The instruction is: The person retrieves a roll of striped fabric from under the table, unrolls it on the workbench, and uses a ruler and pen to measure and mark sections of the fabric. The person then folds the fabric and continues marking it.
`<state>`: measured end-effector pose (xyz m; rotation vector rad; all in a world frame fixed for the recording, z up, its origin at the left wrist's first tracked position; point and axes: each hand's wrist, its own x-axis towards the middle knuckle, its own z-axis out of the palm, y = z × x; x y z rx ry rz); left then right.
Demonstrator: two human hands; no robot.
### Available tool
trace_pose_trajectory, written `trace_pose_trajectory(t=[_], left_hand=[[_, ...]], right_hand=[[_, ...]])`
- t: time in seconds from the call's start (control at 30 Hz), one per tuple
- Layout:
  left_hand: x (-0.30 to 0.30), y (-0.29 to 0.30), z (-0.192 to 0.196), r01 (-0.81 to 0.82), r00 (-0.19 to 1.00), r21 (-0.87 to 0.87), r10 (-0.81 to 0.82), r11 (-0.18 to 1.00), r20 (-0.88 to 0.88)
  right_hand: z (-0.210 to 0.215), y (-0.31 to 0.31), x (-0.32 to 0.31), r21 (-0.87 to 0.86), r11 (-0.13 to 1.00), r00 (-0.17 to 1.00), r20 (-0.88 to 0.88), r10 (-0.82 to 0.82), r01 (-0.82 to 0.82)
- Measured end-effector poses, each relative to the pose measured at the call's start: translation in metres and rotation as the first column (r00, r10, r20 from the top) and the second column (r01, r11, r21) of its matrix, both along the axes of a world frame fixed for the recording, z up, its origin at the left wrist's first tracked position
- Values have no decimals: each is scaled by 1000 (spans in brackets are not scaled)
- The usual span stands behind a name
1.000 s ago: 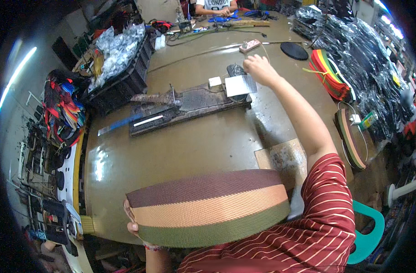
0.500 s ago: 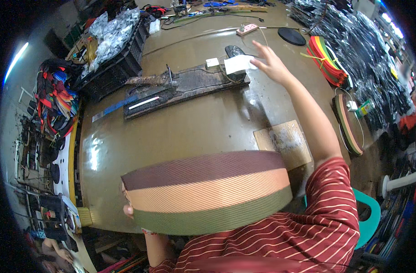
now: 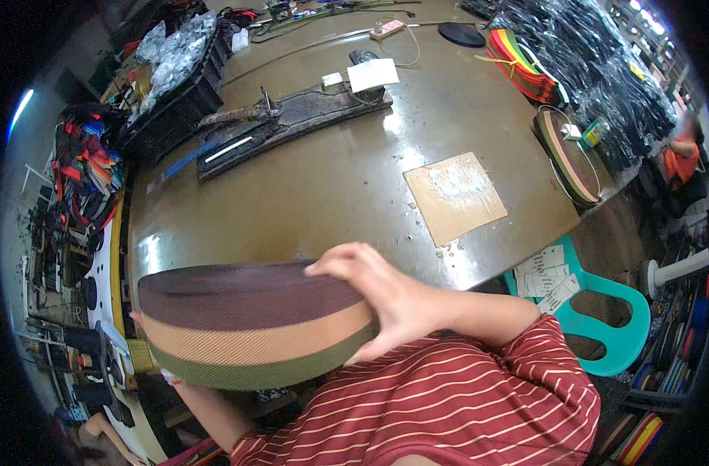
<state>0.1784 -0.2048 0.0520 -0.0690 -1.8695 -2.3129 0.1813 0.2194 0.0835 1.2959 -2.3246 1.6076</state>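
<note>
1. Clock directions run from the middle of the view, with 12 at the far side of the brown table (image 3: pixel 308 210).
2. The striped webbing (image 3: pixel 257 334), a wide curved piece with dark brown, tan and green bands, lies between 7 and 8 o'clock, held in front of the person over the near edge of the table.
3. The right hand (image 3: pixel 385 295), at 5 o'clock, grasps the right end of the webbing: its fingers curve over the dark brown band and the thumb lies low beside the green one.
4. The left hand (image 3: pixel 136 318), at 8 o'clock, shows only a sliver at the webbing's left end; the rest is hidden behind it, so I cannot tell how its fingers are closed.
5. A piece of cardboard (image 3: pixel 440 221) with a pale smeared patch lies flat on the table between 2 and 3 o'clock.
6. At 11 o'clock a long dark board (image 3: pixel 308 116) lies aslant, with a thin white stick (image 3: pixel 228 149) resting near its left end.
7. A white sheet (image 3: pixel 374 74) is at 12 o'clock by the board's right end, with a power strip (image 3: pixel 388 29) farther out.
8. A black disc (image 3: pixel 461 34) lies at 1 o'clock, and plastic-wrapped goods (image 3: pixel 603 85) are heaped at 2.
9. A black crate (image 3: pixel 191 85) holding clear plastic stands at 10 o'clock.
10. At 4 o'clock, a teal stool (image 3: pixel 591 287) bears white cards (image 3: pixel 547 281).
</note>
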Motion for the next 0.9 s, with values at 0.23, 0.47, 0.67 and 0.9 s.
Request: trace_pose_trajectory(t=[0.23, 0.47, 0.67, 0.9], left_hand=[[2, 7, -11, 6, 986, -185, 24, 983, 163], [6, 65, -4, 22, 989, -17, -20, 1000, 148], [-21, 147, 23, 119, 968, 311, -180, 943, 175], [-176, 312, 9, 173, 964, 9, -167, 985, -208]], right_hand=[[-24, 1, 23, -71, 983, 595, 802, -43, 167], [-49, -30, 41, -478, 818, -12, 861, 508, 319], [-46, 19, 9, -437, 766, 64, 883, 465, 472], [-41, 184, 6, -508, 219, 463, 857, 227, 833]])
